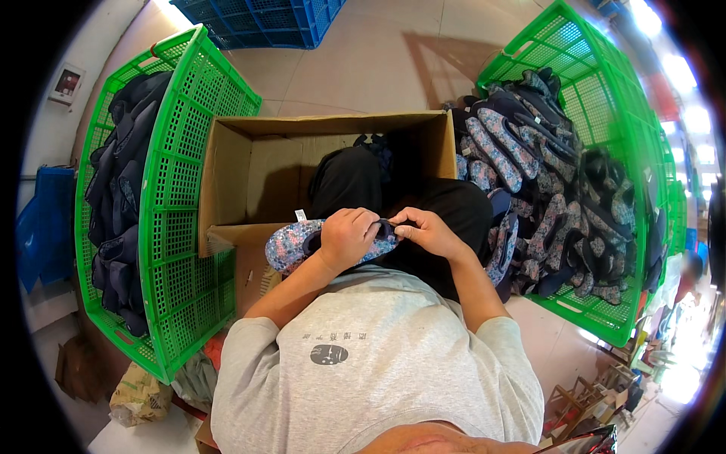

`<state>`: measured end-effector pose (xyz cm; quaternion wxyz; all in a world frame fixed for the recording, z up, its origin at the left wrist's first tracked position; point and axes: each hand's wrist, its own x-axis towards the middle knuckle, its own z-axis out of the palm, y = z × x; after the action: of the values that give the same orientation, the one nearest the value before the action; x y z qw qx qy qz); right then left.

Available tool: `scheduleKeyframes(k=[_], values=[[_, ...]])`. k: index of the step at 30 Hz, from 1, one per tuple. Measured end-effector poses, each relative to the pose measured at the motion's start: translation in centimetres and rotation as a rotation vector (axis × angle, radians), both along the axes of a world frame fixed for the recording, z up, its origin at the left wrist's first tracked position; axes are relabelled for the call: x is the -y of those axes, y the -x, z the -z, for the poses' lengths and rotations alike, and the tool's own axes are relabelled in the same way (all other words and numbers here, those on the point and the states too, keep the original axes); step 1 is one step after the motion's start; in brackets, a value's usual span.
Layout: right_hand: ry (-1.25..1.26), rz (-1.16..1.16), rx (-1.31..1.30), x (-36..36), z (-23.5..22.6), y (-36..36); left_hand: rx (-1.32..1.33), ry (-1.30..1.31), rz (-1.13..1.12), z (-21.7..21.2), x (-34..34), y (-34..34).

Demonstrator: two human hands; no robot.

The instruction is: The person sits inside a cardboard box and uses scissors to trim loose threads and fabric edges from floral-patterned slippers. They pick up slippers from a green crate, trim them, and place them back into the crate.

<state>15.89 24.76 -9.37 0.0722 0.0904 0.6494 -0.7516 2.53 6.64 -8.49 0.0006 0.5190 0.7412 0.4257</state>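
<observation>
A floral fabric slipper in blue, pink and white, with a dark lining and a small white tag, lies across my lap. My left hand is closed over its side, the fingers bent at the opening. At the slipper's right end my right hand pinches the dark edge between thumb and fingers. Both hands are close together, just in front of my grey shirt. The inside of the slipper is mostly hidden by my fingers.
A cardboard box stands around my knees, with dark scraps inside. The left green crate holds dark navy pieces. Many floral slippers fill the tipped right green crate. A blue crate sits beyond the box.
</observation>
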Motion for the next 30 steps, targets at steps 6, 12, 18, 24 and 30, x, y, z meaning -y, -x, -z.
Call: scheduleKeyframes(k=[6, 12, 18, 24, 30], values=[[0.034, 0.06, -0.002, 0.5, 0.3, -0.2, 0.0, 0.012, -0.001, 0.1, -0.1, -0.1], [0.239, 0.288, 0.225, 1.0, 0.5, -0.4, -0.009, -0.008, -0.001, 0.1, -0.2, 0.1], [0.277, 0.579, 0.257, 2.9, 0.0, 0.3, -0.136, 0.01, -0.025, 1.4, 0.4, 0.0], [0.058, 0.364, 0.195, 3.1, 1.4, -0.6, -0.117, -0.043, -0.034, 0.8, 0.9, -0.3], [-0.116, 0.317, 0.08, 3.0, 1.6, -0.8, -0.086, -0.052, -0.014, 1.0, 0.9, -0.8]])
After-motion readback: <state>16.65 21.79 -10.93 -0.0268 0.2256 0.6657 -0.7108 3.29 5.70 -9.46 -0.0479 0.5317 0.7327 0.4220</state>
